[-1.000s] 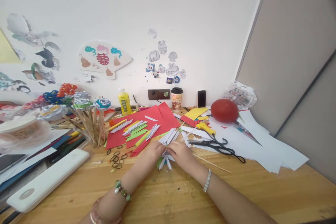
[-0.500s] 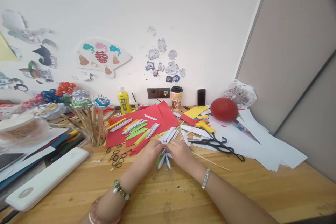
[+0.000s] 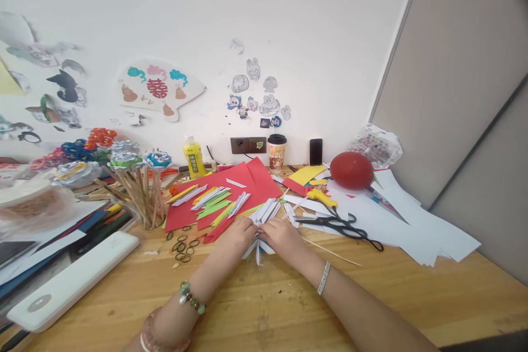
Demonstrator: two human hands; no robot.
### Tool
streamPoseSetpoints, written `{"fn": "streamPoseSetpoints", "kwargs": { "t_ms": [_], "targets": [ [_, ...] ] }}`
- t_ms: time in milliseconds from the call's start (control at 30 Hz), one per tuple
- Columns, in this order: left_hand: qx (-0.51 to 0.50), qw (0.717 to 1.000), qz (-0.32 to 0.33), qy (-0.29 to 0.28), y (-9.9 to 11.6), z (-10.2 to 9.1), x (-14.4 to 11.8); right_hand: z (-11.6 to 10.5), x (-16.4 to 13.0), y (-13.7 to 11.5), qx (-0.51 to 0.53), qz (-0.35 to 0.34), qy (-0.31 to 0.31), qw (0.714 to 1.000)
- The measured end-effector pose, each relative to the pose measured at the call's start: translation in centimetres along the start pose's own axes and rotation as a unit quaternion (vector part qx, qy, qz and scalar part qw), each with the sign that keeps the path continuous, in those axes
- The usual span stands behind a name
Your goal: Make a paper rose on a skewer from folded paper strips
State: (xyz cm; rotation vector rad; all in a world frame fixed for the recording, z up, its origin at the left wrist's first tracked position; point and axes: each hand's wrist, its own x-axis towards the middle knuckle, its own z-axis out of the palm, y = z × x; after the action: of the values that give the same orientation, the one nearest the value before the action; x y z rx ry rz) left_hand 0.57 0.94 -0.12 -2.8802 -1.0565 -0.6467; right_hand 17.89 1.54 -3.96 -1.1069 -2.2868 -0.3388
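Head view: the bundle of folded white paper strips [image 3: 259, 231] is pinched mid-desk by left hand [image 3: 236, 232] and right hand [image 3: 281, 235], best kept squeezed tight at its centre.

White folded paper strips [image 3: 259, 234] pinched between left hand [image 3: 238, 232] and right hand [image 3: 281, 237] on wooden table [image 3: 268, 308]; scissors [image 3: 340, 226] lying nearby.
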Motion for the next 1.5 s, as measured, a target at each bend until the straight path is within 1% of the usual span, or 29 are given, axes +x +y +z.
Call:
{"fn": "streamPoseSetpoints", "kwargs": {
  "t_ms": [200, 300, 467, 667, 767, 833, 900, 967, 1000, 1067, 1133, 1233, 1300, 1400, 1500],
  "targets": [
    [0.019, 1.0, 0.023, 0.001, -0.3, -0.1, 0.0, -0.2, -0.1, -0.1, 0.002, -0.022, -0.021, 1.0],
    [0.042, 0.999, 0.023, 0.007, -0.5, -0.1, 0.0, -0.3, -0.3, 0.0, -0.001, -0.028, -0.029, 0.999],
    [0.063, 0.997, 0.034, 0.002, -0.8, 0.2, 0.0, -0.5, -0.3, 0.0, -0.008, -0.027, -0.038, 0.999],
    [0.078, 0.996, 0.051, -0.011, -1.0, 0.3, 0.0, -0.1, -0.2, 0.4, -0.003, -0.027, -0.05, 0.998],
    [0.074, 0.996, 0.05, 0.004, -1.0, 0.3, 0.0, -0.2, 0.0, 0.6, 0.006, -0.015, -0.047, 0.999],
    [0.095, 0.995, 0.04, 0.017, -1.2, 0.4, 0.0, -0.6, 0.0, 0.6, 0.019, 0.005, -0.046, 0.999],
    [0.118, 0.992, 0.031, 0.023, -1.4, 0.6, 0.1, -1.2, -0.1, 0.5, 0.053, 0.032, -0.047, 0.997],
    [0.12, 0.992, 0.028, 0.022, -1.6, 0.8, 0.1, -1.8, -0.1, 0.6, 0.095, 0.052, -0.032, 0.994],
    [0.115, 0.993, 0.027, 0.024, -1.7, 0.9, 0.2, -2.1, -0.1, 0.7, 0.11, 0.057, -0.015, 0.992],
    [0.096, 0.994, 0.024, 0.038, -1.7, 0.9, 0.2, -2.6, -0.1, 1.2, 0.106, 0.07, 0.032, 0.991],
    [0.062, 0.996, 0.019, 0.054, -1.5, 0.8, 0.2, -3.0, 0.0, 2.1, 0.057, 0.104, 0.058, 0.991],
    [-0.015, 0.998, 0.012, 0.063, -1.0, 0.7, 0.3, -3.3, 0.1, 3.3, -0.03, 0.159, 0.045, 0.986],
    [-0.061, 0.996, 0.007, 0.059, -0.7, 0.6, 0.3, -3.2, 0.1, 3.8, -0.052, 0.17, 0.031, 0.984],
    [-0.095, 0.994, -0.012, 0.057, -0.3, 0.5, 0.4, -3.1, 0.3, 3.5, -0.059, 0.152, 0.02, 0.986],
    [-0.089, 0.994, -0.02, 0.055, 0.0, 0.3, 0.4, -2.9, 0.5, 2.4, -0.059, 0.121, 0.015, 0.991]
  ]
}}
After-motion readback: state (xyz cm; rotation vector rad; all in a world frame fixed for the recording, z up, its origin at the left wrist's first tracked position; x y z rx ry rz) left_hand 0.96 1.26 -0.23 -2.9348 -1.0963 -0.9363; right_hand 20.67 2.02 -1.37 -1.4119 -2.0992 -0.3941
